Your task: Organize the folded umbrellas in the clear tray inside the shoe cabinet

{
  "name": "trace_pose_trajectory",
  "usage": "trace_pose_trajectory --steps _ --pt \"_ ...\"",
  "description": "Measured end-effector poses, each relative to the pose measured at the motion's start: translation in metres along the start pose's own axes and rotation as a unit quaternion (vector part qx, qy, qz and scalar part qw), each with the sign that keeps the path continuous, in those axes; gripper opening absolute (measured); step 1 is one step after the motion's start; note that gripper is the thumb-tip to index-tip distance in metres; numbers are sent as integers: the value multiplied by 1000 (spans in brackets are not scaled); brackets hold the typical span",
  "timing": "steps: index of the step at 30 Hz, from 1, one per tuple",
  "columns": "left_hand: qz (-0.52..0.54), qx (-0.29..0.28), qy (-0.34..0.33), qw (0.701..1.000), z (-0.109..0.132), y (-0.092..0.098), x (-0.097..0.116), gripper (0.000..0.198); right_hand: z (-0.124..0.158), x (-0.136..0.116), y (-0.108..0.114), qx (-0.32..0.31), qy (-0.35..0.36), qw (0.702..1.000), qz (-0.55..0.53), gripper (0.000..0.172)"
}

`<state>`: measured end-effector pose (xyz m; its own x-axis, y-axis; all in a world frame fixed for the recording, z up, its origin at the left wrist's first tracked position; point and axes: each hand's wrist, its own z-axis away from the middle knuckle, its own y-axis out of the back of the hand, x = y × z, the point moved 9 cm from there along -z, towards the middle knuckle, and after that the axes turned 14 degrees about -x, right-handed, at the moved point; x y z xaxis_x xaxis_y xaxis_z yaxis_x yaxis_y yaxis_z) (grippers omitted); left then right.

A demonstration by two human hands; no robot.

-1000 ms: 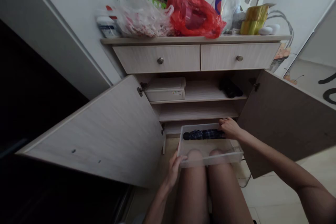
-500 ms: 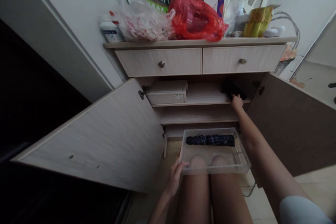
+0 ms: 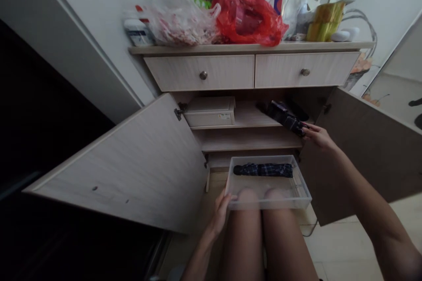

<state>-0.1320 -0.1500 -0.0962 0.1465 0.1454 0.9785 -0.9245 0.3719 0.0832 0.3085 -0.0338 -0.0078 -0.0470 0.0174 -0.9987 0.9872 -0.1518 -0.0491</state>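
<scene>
A clear plastic tray (image 3: 305, 193) rests on my knees in front of an open cabinet. Inside it lies a folded dark plaid umbrella (image 3: 263, 169). My left hand (image 3: 220, 210) grips the tray's near left corner. My right hand (image 3: 317, 136) is closed on the end of a second dark folded umbrella (image 3: 281, 116), which sticks out at an angle from the right end of the upper shelf (image 3: 250, 120).
Both cabinet doors (image 3: 132, 167) stand wide open to left and right. A pale box (image 3: 209, 112) sits on the upper shelf's left side. Two shut drawers (image 3: 231, 72) are above. Bags, a red one (image 3: 247, 15) among them, crowd the top.
My right hand left the plaid umbrella in the tray, reached up to the upper shelf, and now pulls a second dark umbrella out toward me. My left hand stayed on the tray.
</scene>
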Motion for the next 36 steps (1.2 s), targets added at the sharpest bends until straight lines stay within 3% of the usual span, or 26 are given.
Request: trace_pose_trajectory --steps 6,11,14,19,25,31,33,36 --pt "6 1 -11 1000 3 -3 6 72 96 -8 -36 -178 0 977 117 55" --pt "15 17 -31 999 4 -3 8 73 138 2 -84 -286 40 933 214 46" --pt "23 15 -34 999 4 -2 6 76 144 4 -98 -301 92 898 307 36" --pt "-2 15 3 1000 3 3 -8 73 139 7 -111 -317 147 782 516 30" --pt "-26 2 -2 1000 7 2 -4 70 124 17 -129 -330 77 682 648 32" --pt "-21 14 -3 1000 7 3 1 69 129 21 -157 -354 47 590 724 7" --pt "-22 19 2 1000 7 3 -1 71 127 14 -162 -359 73 593 717 8" --pt "-34 18 16 999 7 3 -3 67 96 -10 -149 -310 125 675 657 20"
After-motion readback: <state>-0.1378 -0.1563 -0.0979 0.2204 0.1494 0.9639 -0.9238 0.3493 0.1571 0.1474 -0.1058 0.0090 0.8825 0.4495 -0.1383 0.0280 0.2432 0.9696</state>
